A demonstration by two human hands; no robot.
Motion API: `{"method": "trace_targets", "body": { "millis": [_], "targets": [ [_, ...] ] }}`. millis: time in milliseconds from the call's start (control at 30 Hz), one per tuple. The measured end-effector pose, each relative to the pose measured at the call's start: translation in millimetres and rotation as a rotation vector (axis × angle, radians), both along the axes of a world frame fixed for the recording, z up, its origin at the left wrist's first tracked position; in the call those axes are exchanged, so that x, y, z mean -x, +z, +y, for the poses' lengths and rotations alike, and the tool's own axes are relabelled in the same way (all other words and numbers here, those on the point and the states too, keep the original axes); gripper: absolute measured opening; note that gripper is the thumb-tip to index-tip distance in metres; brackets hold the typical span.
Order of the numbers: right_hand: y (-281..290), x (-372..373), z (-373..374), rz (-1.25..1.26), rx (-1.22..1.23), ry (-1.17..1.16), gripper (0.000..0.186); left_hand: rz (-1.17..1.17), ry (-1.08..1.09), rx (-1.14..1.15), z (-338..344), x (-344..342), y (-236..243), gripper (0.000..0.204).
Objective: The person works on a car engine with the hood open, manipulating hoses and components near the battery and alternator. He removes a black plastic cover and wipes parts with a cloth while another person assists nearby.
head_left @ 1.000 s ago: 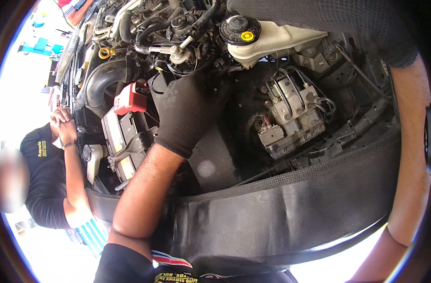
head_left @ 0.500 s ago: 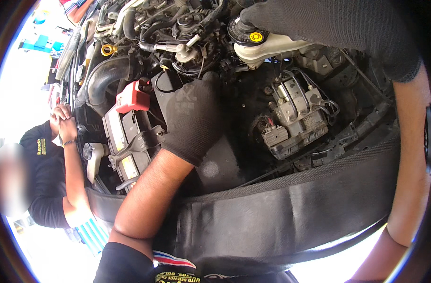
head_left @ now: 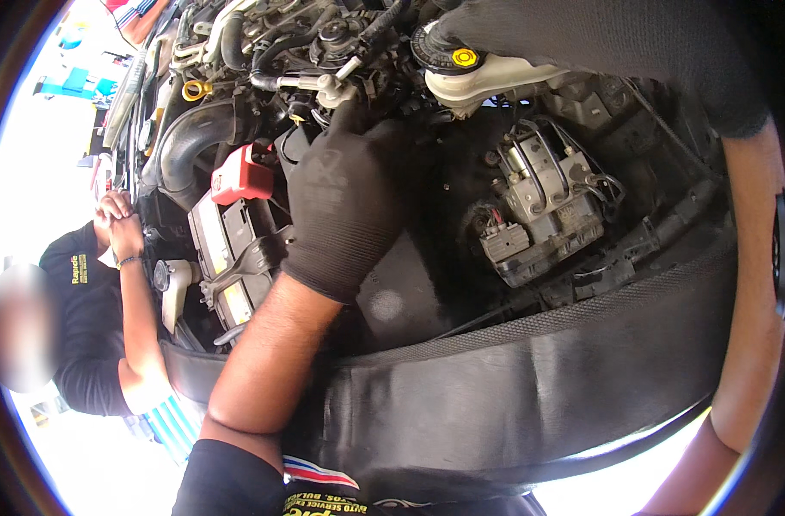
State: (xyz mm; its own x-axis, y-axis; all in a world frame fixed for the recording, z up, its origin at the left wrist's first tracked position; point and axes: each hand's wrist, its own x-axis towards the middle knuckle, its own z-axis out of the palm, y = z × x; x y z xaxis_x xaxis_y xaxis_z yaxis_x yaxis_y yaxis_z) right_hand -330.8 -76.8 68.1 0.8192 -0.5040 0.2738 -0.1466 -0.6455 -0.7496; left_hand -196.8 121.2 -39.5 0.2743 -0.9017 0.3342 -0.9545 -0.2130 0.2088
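Note:
My left hand [head_left: 341, 202], in a black knit glove, reaches into an engine bay; its index finger is stretched up to a pale hose fitting [head_left: 331, 89] on a black housing, other fingertips hidden. My right hand [head_left: 573, 39], also gloved, lies over a cream fluid reservoir [head_left: 483, 86], fingers on its black cap [head_left: 431, 53] with a yellow marking, fingertips partly hidden. Left of my left hand are a red terminal cover [head_left: 240, 176] and a battery [head_left: 220, 249]. A metal block with bent pipes [head_left: 543, 185] sits below my right hand.
A black padded cover [head_left: 513, 361] drapes over the near edge of the bay. A co-worker [head_left: 91, 327] in a dark shirt leans at the left, hands clasped on the car's edge. Another person's arm [head_left: 139, 21] shows at top left. A curved intake hose [head_left: 186, 146] crosses the left side.
My right hand has come down onto the reservoir cap since a second ago. My left hand has shifted slightly, its index finger now extended farther up toward the pale fitting.

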Motion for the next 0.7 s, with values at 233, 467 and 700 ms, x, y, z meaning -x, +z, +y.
{"method": "trace_targets", "body": {
  "millis": [233, 467, 700],
  "targets": [
    [0, 4, 1, -0.009, -0.052, 0.007, 0.018, 0.294, -0.025, -0.036, -1, -23, -1, 0.017],
    [-1, 4, 6, -0.018, -0.093, 0.016, 0.018, 0.427, -0.103, 0.042, -4, -28, -5, 0.019],
    [-1, 3, 9, -0.015, -0.123, 0.032, 0.018, 0.81, -0.055, 0.058, 0, -31, -13, 0.024]
  ]
}}
